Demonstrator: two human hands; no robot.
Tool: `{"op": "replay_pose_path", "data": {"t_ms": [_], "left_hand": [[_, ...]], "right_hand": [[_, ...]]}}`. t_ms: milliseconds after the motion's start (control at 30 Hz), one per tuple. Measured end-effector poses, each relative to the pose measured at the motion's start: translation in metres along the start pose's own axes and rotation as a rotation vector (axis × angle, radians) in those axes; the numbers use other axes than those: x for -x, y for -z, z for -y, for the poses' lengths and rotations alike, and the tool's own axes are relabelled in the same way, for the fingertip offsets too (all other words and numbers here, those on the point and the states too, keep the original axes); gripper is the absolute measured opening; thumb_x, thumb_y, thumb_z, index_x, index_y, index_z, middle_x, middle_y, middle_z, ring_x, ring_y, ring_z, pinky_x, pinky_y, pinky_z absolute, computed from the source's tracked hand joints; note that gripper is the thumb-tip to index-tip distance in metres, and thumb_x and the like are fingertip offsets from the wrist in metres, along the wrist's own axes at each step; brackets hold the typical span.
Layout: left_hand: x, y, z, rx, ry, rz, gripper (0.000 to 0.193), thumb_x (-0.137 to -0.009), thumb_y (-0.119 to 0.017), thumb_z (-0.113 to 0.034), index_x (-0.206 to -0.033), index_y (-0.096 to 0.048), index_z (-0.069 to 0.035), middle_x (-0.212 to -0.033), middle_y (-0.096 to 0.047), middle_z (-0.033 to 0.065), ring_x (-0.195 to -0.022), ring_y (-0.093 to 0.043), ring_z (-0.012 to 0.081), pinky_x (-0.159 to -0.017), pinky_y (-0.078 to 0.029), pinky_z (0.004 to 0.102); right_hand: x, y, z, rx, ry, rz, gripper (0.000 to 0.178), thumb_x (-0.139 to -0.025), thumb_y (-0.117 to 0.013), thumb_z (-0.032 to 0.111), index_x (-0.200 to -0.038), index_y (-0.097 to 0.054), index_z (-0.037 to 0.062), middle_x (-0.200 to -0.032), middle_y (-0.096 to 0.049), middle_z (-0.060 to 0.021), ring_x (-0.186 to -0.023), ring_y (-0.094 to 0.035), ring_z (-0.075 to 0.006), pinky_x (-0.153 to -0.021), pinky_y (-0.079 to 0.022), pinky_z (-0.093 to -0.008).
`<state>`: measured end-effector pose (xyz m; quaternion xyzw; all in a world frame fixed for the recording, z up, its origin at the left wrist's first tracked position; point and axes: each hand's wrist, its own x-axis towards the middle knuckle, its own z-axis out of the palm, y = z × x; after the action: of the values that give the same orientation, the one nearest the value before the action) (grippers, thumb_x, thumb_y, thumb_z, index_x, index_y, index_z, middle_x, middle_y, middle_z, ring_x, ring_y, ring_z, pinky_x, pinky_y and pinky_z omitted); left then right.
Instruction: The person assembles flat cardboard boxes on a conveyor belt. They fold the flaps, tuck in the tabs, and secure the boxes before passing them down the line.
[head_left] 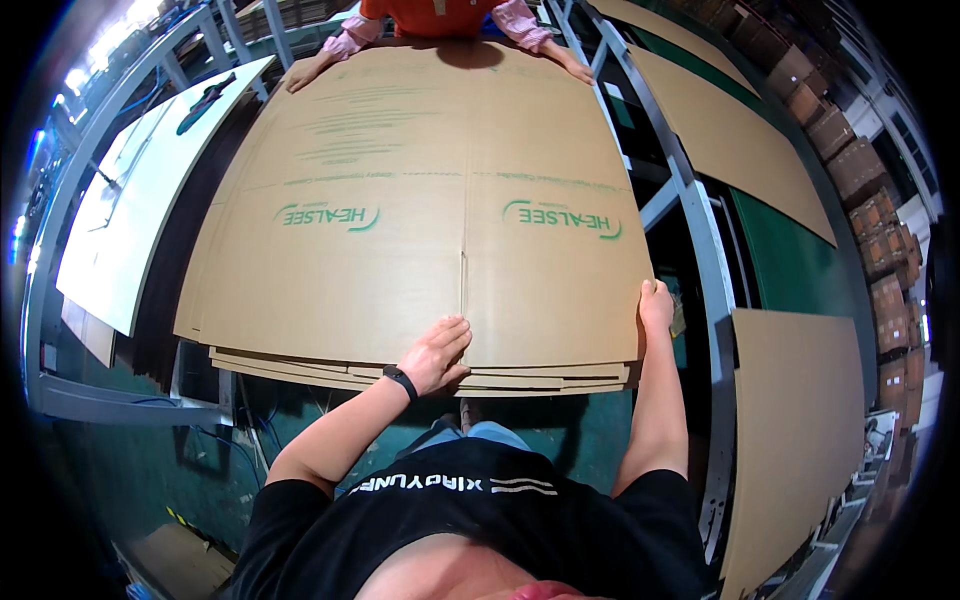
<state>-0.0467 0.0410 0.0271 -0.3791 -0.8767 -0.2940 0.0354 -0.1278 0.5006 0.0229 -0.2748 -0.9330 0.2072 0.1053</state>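
Cardbd sheet (400,280): print (333,217) inverted, long axis unclr

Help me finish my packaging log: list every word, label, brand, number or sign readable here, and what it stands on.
Wording isn't copied here.
Cardboard sheet: two large green prints, upside down.
Same sheet: smaller green lines, too small to read.
Black T-shirt: white lettering.
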Motion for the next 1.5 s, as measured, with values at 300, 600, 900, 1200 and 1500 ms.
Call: {"op": "replay_pose_path", "data": {"t_ms": [300, 600, 900, 1200, 1500], "left_hand": [[-0.002, -0.002, -0.008, -0.024, 0.029, 0.050, 0.056, -0.078, -0.067, -0.023, -0.125, -0.051, 0.003, -0.134, -0.047, 0.0204, -0.131, -0.038, 0.0380, -0.112, -0.029, 0.0459], [-0.022, 0.021, -0.053, -0.103, 0.338, 0.134, 0.057, -0.072, -0.071, -0.019, -0.122, -0.056, 0.003, -0.133, -0.052, 0.0196, -0.129, -0.042, 0.0376, -0.109, -0.033, 0.0442], [-0.162, -0.111, -0.243, -0.125, 0.197, -0.029, 0.044, -0.076, -0.067, -0.005, -0.120, -0.058, -0.005, -0.130, -0.052, 0.0193, -0.123, -0.047, 0.0372, -0.108, -0.033, 0.0465], [-0.197, -0.173, -0.293, -0.032, -0.030, -0.003, 0.037, -0.071, -0.072, -0.003, -0.106, -0.063, -0.006, -0.118, -0.059, 0.0148, -0.115, -0.054, 0.0346, -0.103, -0.041, 0.0461], [-0.269, -0.362, -0.264, 0.877, 0.116, 0.036, 0.040, -0.083, -0.065, -0.014, -0.117, -0.052, 0.002, -0.114, -0.057, 0.0166, -0.102, -0.057, 0.0302, -0.094, -0.044, 0.0370]], "right_hand": [[0.019, -0.004, -0.029, -0.072, 0.108, 0.048, 0.042, -0.092, -0.047, 0.034, -0.120, -0.055, 0.0029, -0.109, -0.063, -0.0228, -0.102, -0.058, -0.0409, -0.086, -0.046, -0.0483], [0.058, 0.090, -0.174, -0.282, 0.097, -0.534, 0.052, -0.078, -0.068, 0.022, -0.125, -0.053, 0.0052, -0.123, -0.054, -0.0193, -0.116, -0.049, -0.0365, -0.100, -0.038, -0.0445], [0.224, 0.185, -0.646, 0.026, -1.336, -0.523, 0.030, -0.080, -0.057, 0.031, -0.092, -0.070, 0.0061, -0.092, -0.069, -0.0169, -0.086, -0.066, -0.0316, -0.073, -0.052, -0.0436], [0.134, 0.140, -0.609, -1.544, -0.845, -0.307, 0.034, -0.086, -0.065, 0.017, -0.117, -0.055, 0.0097, -0.115, -0.058, -0.0078, -0.102, -0.057, -0.0231, -0.079, -0.051, -0.0406], [0.077, 0.339, -0.095, -2.068, -0.181, 1.065, 0.035, -0.091, -0.059, 0.037, -0.102, -0.057, 0.0034, -0.076, -0.065, -0.0155, -0.062, -0.063, -0.0279, -0.055, -0.051, -0.0333]]}}
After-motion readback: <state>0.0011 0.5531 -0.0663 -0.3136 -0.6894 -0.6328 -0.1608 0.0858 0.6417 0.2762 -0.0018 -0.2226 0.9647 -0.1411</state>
